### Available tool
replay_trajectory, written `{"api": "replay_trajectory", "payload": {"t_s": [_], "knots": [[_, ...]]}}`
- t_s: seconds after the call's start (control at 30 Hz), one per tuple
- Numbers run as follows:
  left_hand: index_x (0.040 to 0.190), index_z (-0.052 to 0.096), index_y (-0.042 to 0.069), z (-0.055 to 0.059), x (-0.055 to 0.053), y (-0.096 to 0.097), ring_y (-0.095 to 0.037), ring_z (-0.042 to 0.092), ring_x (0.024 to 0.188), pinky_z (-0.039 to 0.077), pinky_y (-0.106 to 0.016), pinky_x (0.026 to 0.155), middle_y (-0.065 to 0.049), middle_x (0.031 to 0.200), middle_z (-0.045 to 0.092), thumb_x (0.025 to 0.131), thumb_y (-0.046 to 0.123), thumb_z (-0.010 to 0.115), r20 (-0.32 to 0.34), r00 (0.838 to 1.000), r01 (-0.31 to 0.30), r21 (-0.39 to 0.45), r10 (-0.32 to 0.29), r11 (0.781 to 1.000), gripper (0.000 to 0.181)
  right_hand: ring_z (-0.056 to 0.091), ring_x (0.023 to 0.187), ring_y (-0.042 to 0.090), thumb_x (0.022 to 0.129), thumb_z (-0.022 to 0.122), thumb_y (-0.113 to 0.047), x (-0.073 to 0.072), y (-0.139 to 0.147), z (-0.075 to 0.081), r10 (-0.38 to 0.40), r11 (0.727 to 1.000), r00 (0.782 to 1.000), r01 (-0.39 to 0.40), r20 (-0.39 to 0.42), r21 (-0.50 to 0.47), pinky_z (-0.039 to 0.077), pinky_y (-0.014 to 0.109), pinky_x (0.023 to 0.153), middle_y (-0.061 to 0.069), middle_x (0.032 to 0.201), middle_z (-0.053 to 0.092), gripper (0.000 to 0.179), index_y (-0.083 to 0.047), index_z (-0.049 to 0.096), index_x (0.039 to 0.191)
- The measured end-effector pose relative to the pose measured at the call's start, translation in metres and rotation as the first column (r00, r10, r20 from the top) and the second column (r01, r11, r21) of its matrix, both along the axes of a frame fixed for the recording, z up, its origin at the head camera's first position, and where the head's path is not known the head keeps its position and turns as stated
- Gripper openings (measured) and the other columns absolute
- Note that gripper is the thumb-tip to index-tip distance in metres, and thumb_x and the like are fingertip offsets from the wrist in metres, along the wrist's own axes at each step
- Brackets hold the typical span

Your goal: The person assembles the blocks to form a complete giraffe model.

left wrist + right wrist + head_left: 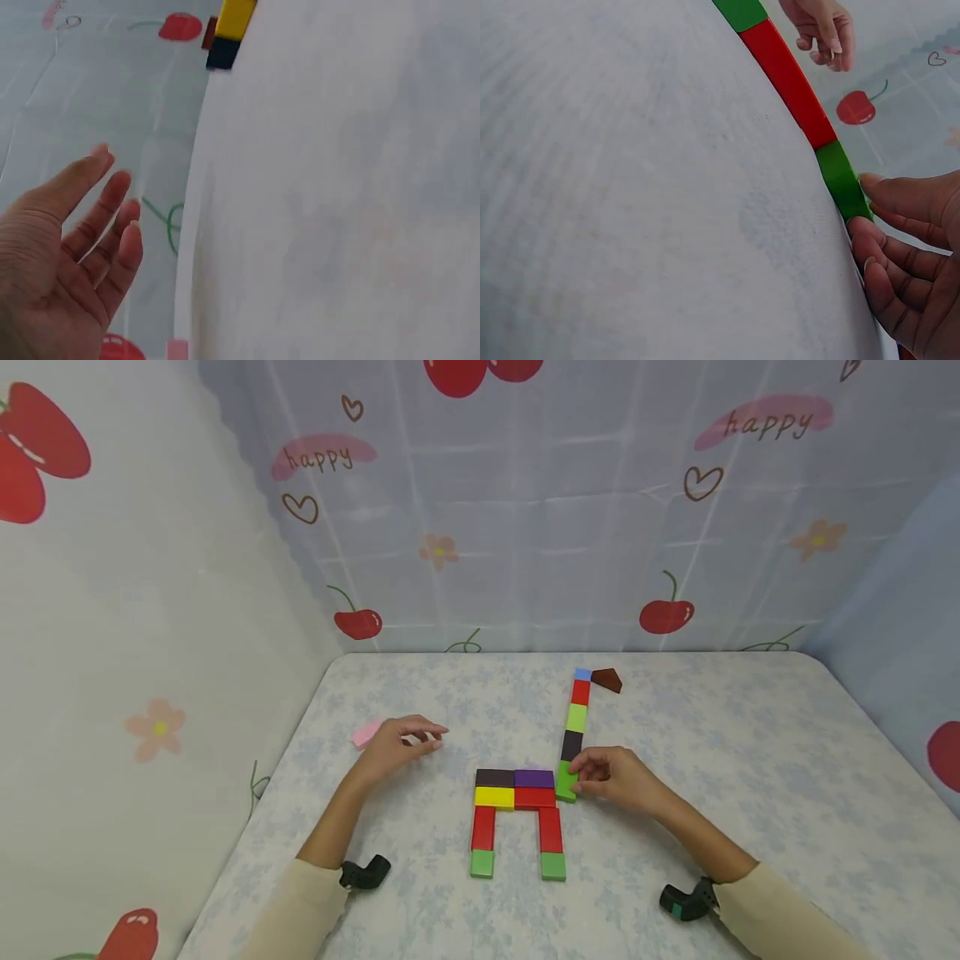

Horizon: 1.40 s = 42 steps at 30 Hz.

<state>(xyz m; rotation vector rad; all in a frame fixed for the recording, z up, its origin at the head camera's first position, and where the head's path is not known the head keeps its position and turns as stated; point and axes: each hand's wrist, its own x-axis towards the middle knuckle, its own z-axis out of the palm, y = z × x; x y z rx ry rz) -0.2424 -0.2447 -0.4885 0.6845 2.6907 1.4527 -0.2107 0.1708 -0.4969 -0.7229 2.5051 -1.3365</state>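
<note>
My right hand (617,778) pinches the bright green block (566,782) between thumb and fingers at the right end of a flat block figure. In the right wrist view, thumb and fingertips meet the green block (841,180) near its end. From that block a column runs away from me: black (572,746), light green (576,718), red (581,692) and blue (582,674). My left hand (397,746) holds nothing, fingers loosely bent, over the table at the left. It partly covers a pink block (365,734). In the left wrist view the left hand (75,247) shows its palm.
The figure's body joins black (495,778), purple (534,779), yellow (494,798) and red (534,798) blocks. Two legs of red (483,828) over green (482,864) point toward me. A brown angular block (607,680) touches the blue one. Patterned curtains stand behind the table (712,727).
</note>
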Motion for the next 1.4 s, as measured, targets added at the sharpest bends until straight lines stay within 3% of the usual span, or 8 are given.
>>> {"api": "replay_trajectory", "payload": {"t_s": [0.13,0.23,0.37,0.57,0.87,1.03,1.27,1.4], "knots": [[0.118,0.077,0.009,0.009,-0.007,-0.033,-0.02,0.061,0.089,0.051,-0.035,0.071,-0.002,0.113,0.072,0.09,0.017,0.08,-0.136,0.982,-0.143,-0.097,0.129,0.985,0.029,0.063,0.076,0.017,0.086,0.082,-0.009,0.001,-0.001,-0.001,0.002,1.0,1.0,-0.002,0.001,-0.002,0.054,0.024,0.067,0.002,0.087,0.068,0.02,-0.007,0.072,0.103],[0.122,0.075,0.009,0.011,-0.009,-0.054,-0.027,0.061,0.098,0.051,-0.044,0.078,-0.007,0.123,0.067,0.087,0.014,0.082,-0.177,0.963,-0.231,-0.17,0.201,0.958,0.036,0.063,0.076,0.017,0.086,0.082,-0.009,0.002,-0.002,-0.002,0.003,1.0,1.0,-0.003,0.004,0.004,0.054,0.024,0.067,0.002,0.087,0.068,0.02,-0.007,0.072,0.103],[0.13,0.071,0.009,0.012,-0.006,-0.07,-0.037,0.058,0.113,0.049,-0.054,0.087,-0.014,0.131,0.061,0.087,0.015,0.082,-0.129,0.954,-0.295,-0.267,0.269,0.917,0.045,0.063,0.076,0.018,0.087,0.081,-0.01,0.002,-0.004,-0.001,0.009,1.0,1.0,-0.009,0.006,0.005,0.054,0.025,0.067,0.002,0.087,0.068,0.019,-0.007,0.072,0.103],[0.134,0.064,-0.002,0.009,-0.002,-0.078,-0.042,0.059,0.109,0.049,-0.055,0.088,-0.028,0.123,0.061,0.087,0.011,0.08,-0.019,0.935,-0.332,-0.406,0.355,0.852,0.051,0.062,0.075,0.017,0.088,0.081,-0.012,0.002,-0.004,-0.001,0.006,1.0,1.0,-0.006,0.01,-0.004,0.053,0.024,0.065,0.003,0.086,0.068,0.018,-0.007,0.072,0.103],[0.114,0.074,-0.003,0.012,-0.004,-0.078,-0.035,0.063,0.096,0.051,-0.052,0.081,-0.021,0.109,0.068,0.087,0.011,0.079,-0.07,0.915,-0.384,-0.445,0.396,0.809,0.031,0.062,0.075,0.018,0.088,0.081,-0.012,0.003,-0.002,0.0,-0.005,1.0,1.0,0.005,0.013,-0.011,0.052,0.024,0.065,0.004,0.086,0.068,0.018,-0.007,0.072,0.103],[0.114,0.075,-0.001,0.015,-0.002,-0.07,-0.029,0.063,0.088,0.051,-0.043,0.073,-0.016,0.105,0.071,0.086,0.011,0.079,-0.052,0.927,-0.356,-0.43,0.371,0.829,0.032,0.062,0.074,0.017,0.088,0.08,-0.012,0.002,-0.003,0.001,0.009,1.0,1.0,-0.009,0.004,-0.006,0.052,0.024,0.065,0.003,0.086,0.068,0.018,-0.007,0.072,0.103],[0.115,0.075,0.0,0.028,0.009,-0.044,-0.024,0.061,0.086,0.05,-0.034,0.068,-0.011,0.103,0.071,0.085,0.007,0.079,0.02,0.971,-0.221,-0.32,0.24,0.921,0.031,0.062,0.075,0.018,0.088,0.08,-0.011,0.002,-0.001,0.002,-0.002,1.0,1.0,0.002,0.001,0.002,0.053,0.024,0.065,0.003,0.086,0.068,0.018,-0.006,0.071,0.103],[0.115,0.076,0.003,0.034,0.018,-0.025,-0.022,0.062,0.089,0.051,-0.033,0.069,-0.007,0.102,0.072,0.083,0.007,0.082,0.104,0.98,-0.136,-0.283,0.171,0.95,0.032,0.062,0.074,0.018,0.088,0.08,-0.012,0.002,-0.001,0.002,-0.006,1.0,1.0,0.006,0.007,0.009,0.052,0.024,0.064,0.003,0.086,0.068,0.018,-0.007,0.071,0.103]]}}
